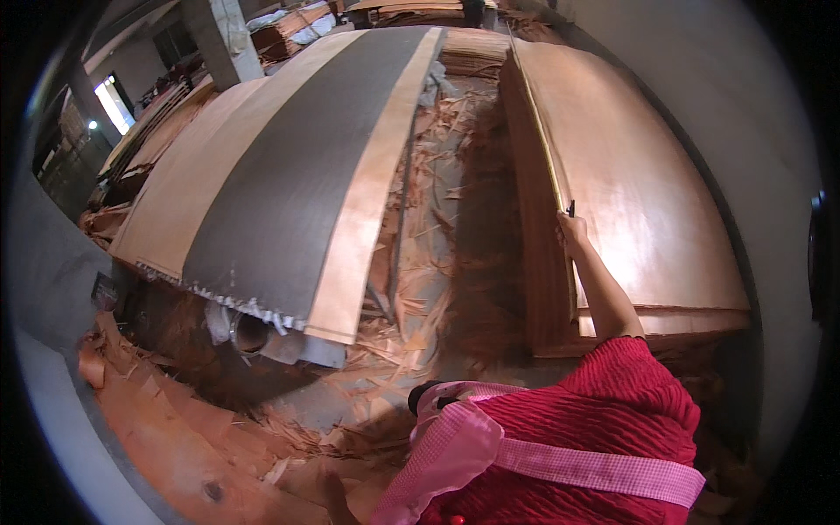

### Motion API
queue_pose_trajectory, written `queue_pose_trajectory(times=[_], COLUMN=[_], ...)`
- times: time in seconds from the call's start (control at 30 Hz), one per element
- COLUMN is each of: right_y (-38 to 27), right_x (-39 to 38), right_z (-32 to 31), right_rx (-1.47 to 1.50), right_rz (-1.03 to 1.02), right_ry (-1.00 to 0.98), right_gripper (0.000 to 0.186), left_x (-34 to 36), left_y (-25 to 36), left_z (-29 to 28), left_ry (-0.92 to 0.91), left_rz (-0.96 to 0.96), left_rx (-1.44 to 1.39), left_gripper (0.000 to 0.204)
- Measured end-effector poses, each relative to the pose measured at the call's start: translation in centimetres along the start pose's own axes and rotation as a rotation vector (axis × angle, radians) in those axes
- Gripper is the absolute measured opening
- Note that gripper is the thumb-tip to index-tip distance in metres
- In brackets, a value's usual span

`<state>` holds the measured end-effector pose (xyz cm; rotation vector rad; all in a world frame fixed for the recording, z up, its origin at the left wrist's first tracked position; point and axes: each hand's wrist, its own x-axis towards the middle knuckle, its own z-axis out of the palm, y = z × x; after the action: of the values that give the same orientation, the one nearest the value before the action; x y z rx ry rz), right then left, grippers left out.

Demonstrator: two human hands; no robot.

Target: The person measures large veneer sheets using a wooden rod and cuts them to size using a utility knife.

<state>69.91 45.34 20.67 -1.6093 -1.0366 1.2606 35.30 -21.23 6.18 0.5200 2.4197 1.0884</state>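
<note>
Right hand [572, 231] held small dark tool [571, 208], over long thin strip [546, 144] along left edge of veneer stack [643, 166]. Left hand [336, 495] dim at lower edge of view; could not tell its grip. Grey-banded sheet [289, 175] lay left.

Lighting: moderate indoor light, dimmer towards the lower left. Bright window [115, 105] at far left, burnt out to white. Veneer stack [612, 122] at right: broad white glare on the near half of its top. Worktop [289, 166]: grey strip matt, with deep shadow beneath. Floor [477, 219]: dark shadow band along the stack's side. Quality: fisheye; long edges bowed, corners black, faint bluish flare at left rim. Right hand [573, 229]: fine detail soft. Far background: indistinct.
</note>
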Motion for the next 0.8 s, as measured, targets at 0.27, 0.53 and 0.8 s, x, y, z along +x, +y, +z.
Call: queue_pose_trajectory(times=[0.27, 0.53, 0.8], right_y=[0.3, 1.4, 5.9], right_x=[-8.6, -23.3, -45.1], right_z=[26.8, 55.1, 80.1], right_rx=[0.133, 0.306, 0.478], right_rz=[-0.089, 0.079, 0.208], right_ry=[-0.153, -0.395, -0.481], right_gripper=[0.026, 0.017, 0.022], left_x=[21.2, 30.5, 46.3], left_y=[1.6, 1.8, 13.0], left_z=[-13.2, -21.9, -25.7], left_ry=[-0.013, -0.351, -0.593], left_rz=[0.341, 0.206, -0.045], left_rx=[0.339, 0.116, -0.589], left_gripper=[0.041, 0.036, 0.068])
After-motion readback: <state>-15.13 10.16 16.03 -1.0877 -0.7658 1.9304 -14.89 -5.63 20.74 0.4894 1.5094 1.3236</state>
